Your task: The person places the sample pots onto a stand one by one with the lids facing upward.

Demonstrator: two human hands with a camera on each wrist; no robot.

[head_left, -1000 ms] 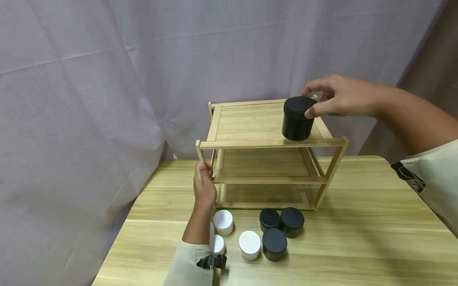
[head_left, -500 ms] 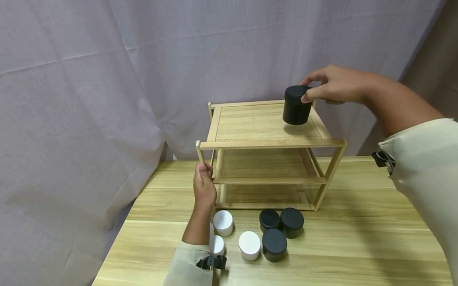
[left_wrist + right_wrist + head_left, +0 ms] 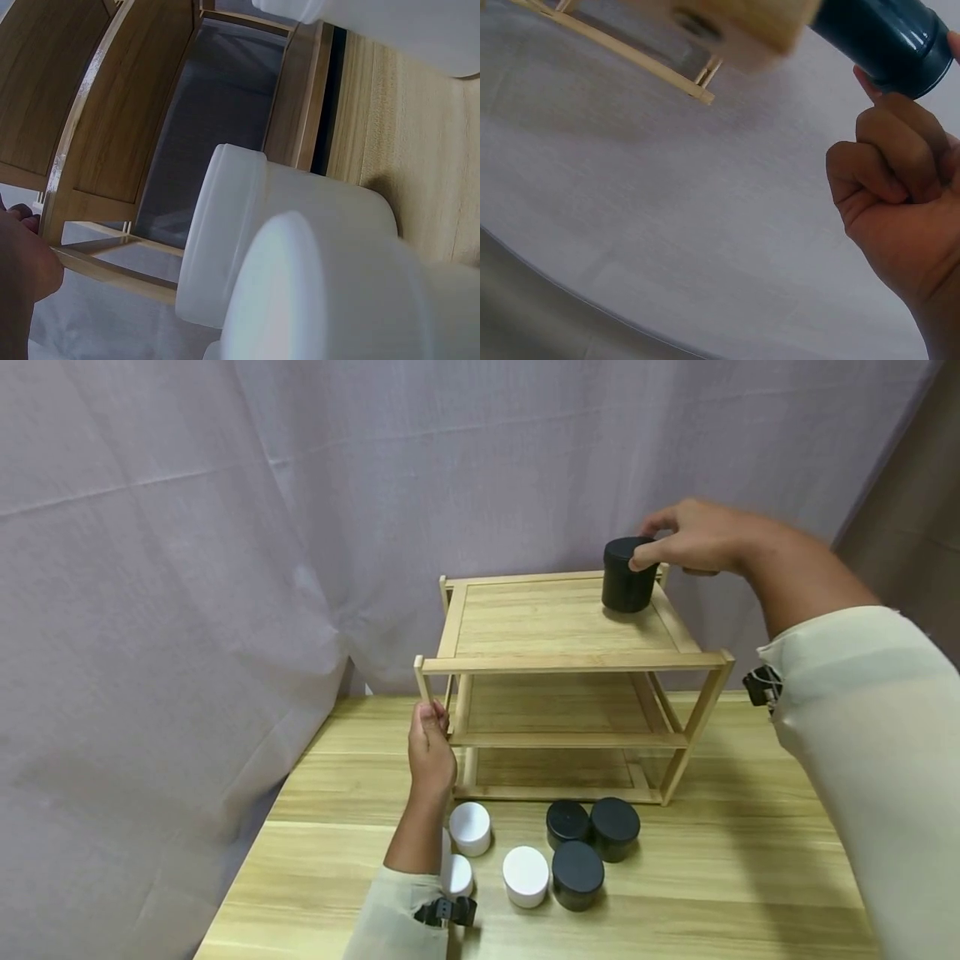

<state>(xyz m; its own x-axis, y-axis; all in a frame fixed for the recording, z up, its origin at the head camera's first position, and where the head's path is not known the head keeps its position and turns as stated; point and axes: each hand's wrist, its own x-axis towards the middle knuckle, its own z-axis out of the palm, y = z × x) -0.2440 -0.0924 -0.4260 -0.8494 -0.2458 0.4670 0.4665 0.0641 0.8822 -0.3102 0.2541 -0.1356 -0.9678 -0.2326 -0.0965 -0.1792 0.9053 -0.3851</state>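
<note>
Nearest the wearer, two pale sleeves reached in, the left sleeve [image 3: 397, 918] from the bottom edge and the right sleeve [image 3: 862, 718] from the right, each with a black strap device [image 3: 447, 910] at the cuff. Beside the left forearm, on the wood-grain table [image 3: 360, 785], stood white round jars: a front white jar [image 3: 526, 877], a white jar close to the forearm [image 3: 458, 877] and a white jar nearer the rack [image 3: 471, 829], with a further sliver of white partly hidden by the arm. Right of these, three black jars sat in a tight cluster: a front black jar [image 3: 577, 877], a rear left black jar [image 3: 567, 824] and a rear right black jar [image 3: 615, 829].

Beyond them rose a three-tier wooden rack [image 3: 570, 664]. The left hand [image 3: 432, 756] was wrapped round its front left post [image 3: 422, 681], below the top shelf [image 3: 525, 618].

Farther back, well apart from the left, the right hand [image 3: 701, 537] pinched an upright lidded black jar [image 3: 627, 587] near its top between thumb and finger, the other fingers folded toward the palm. This jar was over the rear right part of the top shelf; whether its base touched the wood could not be told.

Behind everything hung a greyish-lilac curtain [image 3: 450, 468], with a brownish drape [image 3: 911, 527] at far right.
</note>
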